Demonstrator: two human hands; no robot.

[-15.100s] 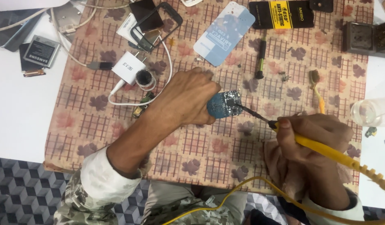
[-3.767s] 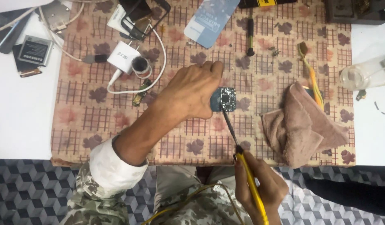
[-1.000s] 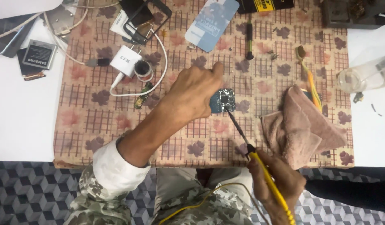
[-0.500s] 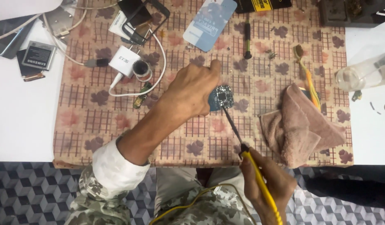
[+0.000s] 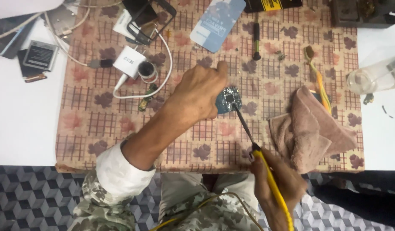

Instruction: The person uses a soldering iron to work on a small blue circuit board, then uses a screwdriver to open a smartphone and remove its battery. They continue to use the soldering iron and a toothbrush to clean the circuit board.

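The left hand (image 5: 197,96) pins a small blue circuit board (image 5: 228,99) to the patterned mat (image 5: 86,128) at mid-bench. Its grip is closed on the board's left edge, so the board projects to the right of the fingers. The right hand (image 5: 279,184), at the near edge, has its grip closed around a yellow-handled soldering iron (image 5: 266,175). The iron's dark shaft slants far-left and its tip touches the board's top face. A brown cloth (image 5: 311,128) lies to the right. A white charger (image 5: 129,61) lies far-left of the board.
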